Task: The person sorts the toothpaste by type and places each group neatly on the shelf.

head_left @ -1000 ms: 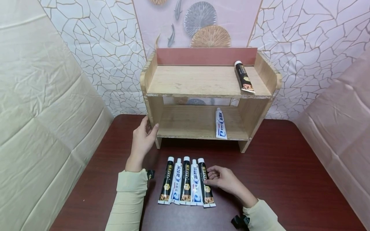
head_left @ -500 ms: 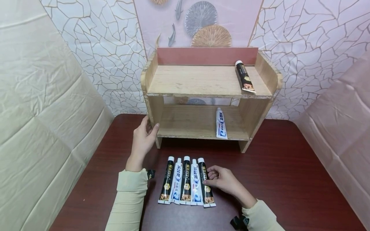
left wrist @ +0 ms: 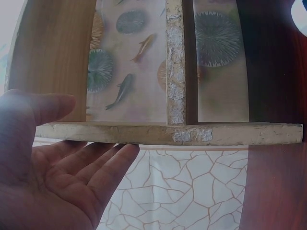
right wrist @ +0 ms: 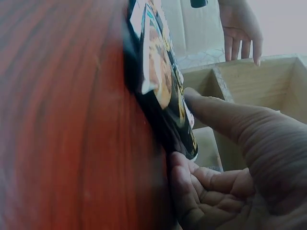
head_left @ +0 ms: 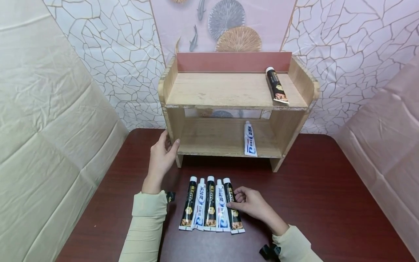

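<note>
My left hand [head_left: 160, 156] holds the left side panel of a two-tier wooden shelf [head_left: 209, 91]. In the left wrist view the thumb lies on one side of the board [left wrist: 259, 134] and the fingers on the other. Several black and white toothpaste tubes lie side by side, alternating, on the table before the shelf. At the row's right end, my right hand [head_left: 252, 203] pinches a black toothpaste tube [head_left: 235, 218], thumb over its top face and fingertips at its edge. That tube [right wrist: 165, 96] still rests on the table in the right wrist view.
A black tube [head_left: 276, 85] lies on the upper tier at the right, and a white tube [head_left: 250, 140] on the lower tier. The dark red table [head_left: 314, 196] extends right of my right hand. Quilted cloth [head_left: 59, 120] hangs at the left side.
My right thumb has slid slightly left, further over the rightmost black toothpaste tube. The left hand stays on the shelf panel, and the other tubes lie as before.
</note>
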### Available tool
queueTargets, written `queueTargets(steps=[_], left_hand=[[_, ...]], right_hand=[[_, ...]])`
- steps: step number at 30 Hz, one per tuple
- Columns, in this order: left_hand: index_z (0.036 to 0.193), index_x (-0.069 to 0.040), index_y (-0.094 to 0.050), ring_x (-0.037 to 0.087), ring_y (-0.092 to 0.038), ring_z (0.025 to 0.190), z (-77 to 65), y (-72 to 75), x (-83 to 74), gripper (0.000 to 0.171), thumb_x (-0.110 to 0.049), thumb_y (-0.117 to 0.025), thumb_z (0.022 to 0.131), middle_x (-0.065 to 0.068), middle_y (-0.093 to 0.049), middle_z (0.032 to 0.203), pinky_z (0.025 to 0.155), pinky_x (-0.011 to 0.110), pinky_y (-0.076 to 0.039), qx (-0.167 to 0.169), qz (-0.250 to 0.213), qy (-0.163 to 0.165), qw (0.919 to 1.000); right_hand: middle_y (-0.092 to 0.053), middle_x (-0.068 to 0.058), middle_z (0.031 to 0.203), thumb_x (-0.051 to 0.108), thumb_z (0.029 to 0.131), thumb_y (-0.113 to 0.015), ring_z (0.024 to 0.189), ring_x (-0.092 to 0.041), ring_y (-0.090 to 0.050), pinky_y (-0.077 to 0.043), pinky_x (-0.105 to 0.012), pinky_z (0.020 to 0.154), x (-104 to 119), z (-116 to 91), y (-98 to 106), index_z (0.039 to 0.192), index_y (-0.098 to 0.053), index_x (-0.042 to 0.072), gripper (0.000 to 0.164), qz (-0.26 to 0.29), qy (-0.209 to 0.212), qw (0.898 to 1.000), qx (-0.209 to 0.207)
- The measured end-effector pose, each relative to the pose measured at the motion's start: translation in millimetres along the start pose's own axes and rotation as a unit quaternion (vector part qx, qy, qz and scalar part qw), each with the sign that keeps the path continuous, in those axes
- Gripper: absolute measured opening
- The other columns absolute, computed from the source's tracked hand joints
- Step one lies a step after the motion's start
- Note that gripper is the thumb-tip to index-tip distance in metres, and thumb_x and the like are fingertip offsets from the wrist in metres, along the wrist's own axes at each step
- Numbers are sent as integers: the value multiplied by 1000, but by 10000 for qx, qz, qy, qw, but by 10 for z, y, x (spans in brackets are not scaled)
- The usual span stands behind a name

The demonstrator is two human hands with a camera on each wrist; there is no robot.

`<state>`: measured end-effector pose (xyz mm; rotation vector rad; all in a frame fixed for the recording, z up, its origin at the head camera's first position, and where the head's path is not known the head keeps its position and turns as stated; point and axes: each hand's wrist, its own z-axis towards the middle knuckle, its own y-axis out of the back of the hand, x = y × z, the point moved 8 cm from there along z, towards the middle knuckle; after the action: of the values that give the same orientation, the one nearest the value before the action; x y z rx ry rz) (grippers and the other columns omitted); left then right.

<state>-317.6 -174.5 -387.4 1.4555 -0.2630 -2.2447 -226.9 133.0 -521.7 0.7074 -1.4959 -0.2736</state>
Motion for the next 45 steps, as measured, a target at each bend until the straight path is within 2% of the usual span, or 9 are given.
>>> queueTargets(steps=[8, 20, 34, 40, 45], left_hand=[[146, -8, -50, 29, -63, 120, 19, -7, -10, 52, -23, -65, 99, 18, -62, 132, 97, 37, -56, -28, 43, -48, 10000], [145, -8, -50, 29, -63, 120, 9, -3, -2, 51, -21, -66, 98, 18, -63, 131, 96, 36, -56, -60, -46, -65, 10000], [144, -8, -51, 27, -63, 119, 8, -9, 8, 50, -20, -67, 98, 17, -64, 130, 96, 36, -56, -64, -58, -46, 10000], [144, -9, -51, 27, -64, 119, 7, -13, 14, 50, -19, -67, 98, 17, -64, 129, 96, 40, -56, -53, -157, -29, 9999], [144, -9, -51, 28, -63, 119, 10, -8, 11, 50, -19, -67, 98, 18, -64, 129, 96, 39, -56, -72, -162, -56, 9998]], right_hand=[[-61, 0, 85, 37, 73, -90, 76, -11, -57, -53, -23, 65, 14, 9, 12, 103, -65, 2, 53, -301, -57, 9993, -234], [-60, -1, 80, 34, 74, -90, 73, -12, -55, -51, -23, 63, 5, 10, 3, 96, -66, 3, 45, -235, -284, 9992, -170], [-60, 2, 73, 35, 74, -89, 67, -11, -55, -50, -26, 60, -8, 8, 31, 86, -66, 7, 38, -545, -386, 9974, -273], [-60, 2, 70, 32, 75, -88, 63, -11, -54, -48, -24, 56, -20, 14, 42, 84, -66, 7, 35, -602, -304, 9973, -296], [-63, 3, 72, 33, 75, -88, 65, -10, -56, -51, -24, 58, -42, 24, 77, 85, -68, 7, 34, -467, -188, 9983, -277]])
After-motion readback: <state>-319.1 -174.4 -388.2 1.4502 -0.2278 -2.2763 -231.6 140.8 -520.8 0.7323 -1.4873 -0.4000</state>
